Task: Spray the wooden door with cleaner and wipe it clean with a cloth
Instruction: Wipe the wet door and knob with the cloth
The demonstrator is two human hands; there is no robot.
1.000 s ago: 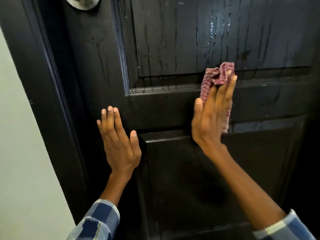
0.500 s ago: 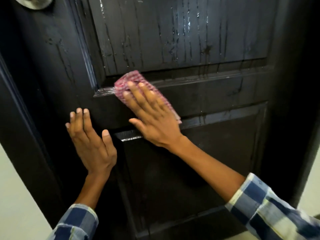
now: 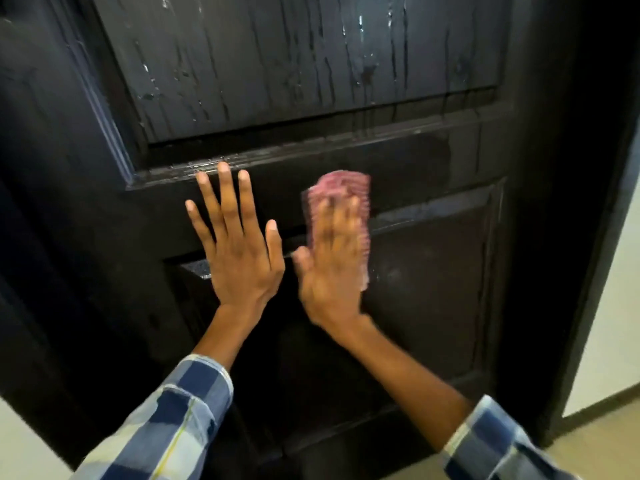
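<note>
The dark wooden door (image 3: 415, 306) fills the view, and wet cleaner streaks run down its upper panel (image 3: 311, 64). My left hand (image 3: 235, 251) lies flat on the door's cross rail with its fingers spread and straight. Just to its right, my right hand (image 3: 329, 271) presses a red-and-white checked cloth (image 3: 341, 187) flat against the door, fingers straight. The hand and cloth are blurred by motion. The cloth sits across the rail and the top edge of the lower panel. No spray bottle is in view.
The dark door frame (image 3: 595, 237) stands at the right, with a pale wall (image 3: 620, 306) and skirting beyond it. A pale surface (image 3: 20, 441) shows at the lower left. Blue checked sleeves cover both forearms.
My right hand has swept the cloth from the right to the left, then back right and a little lower. The view has shifted, and the door knob is out of sight.
</note>
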